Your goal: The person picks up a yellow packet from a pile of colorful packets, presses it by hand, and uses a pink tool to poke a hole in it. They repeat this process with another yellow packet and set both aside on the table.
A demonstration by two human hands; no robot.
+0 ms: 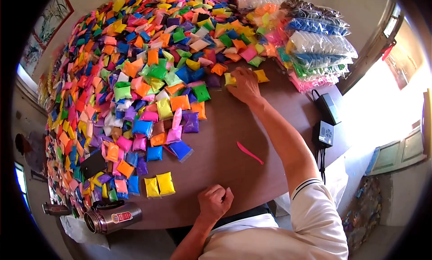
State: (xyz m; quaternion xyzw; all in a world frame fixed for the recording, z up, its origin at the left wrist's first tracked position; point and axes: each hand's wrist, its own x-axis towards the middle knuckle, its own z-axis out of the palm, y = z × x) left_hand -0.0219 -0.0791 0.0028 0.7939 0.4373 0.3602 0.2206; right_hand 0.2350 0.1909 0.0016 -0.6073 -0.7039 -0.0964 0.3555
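The right hand [245, 85] reaches to the far part of the brown bench [216, 147], palm down, with its fingers bent over the surface between two yellow packets. The left yellow packet [230, 79] lies at the fingertips and seems to be touched by them; the right yellow packet [261, 76] shows just past the other side of the hand. How far open the right grip is, and whether it has hold of either packet, cannot be told, since the back of the hand hides the fingertips.

The left hand [216, 202] is at the near edge of the bench, its grip closed in a loose fist, with nothing seen in it.

A large heap of small colored packets [135, 66] covers the left and far parts of the bench. At its near right edge, two more yellow packets [165, 183] lie flat side by side, to the left of the left hand. A pink plastic knife [249, 153] lies between the two hands, well apart from the heap.

At the far right, clear bags of colored items [320, 44] are stacked. Nearer along the right edge are a black device [328, 108] and a small box with a fan grille [325, 134]. A steel flask [114, 217] lies on its side at the near left corner.
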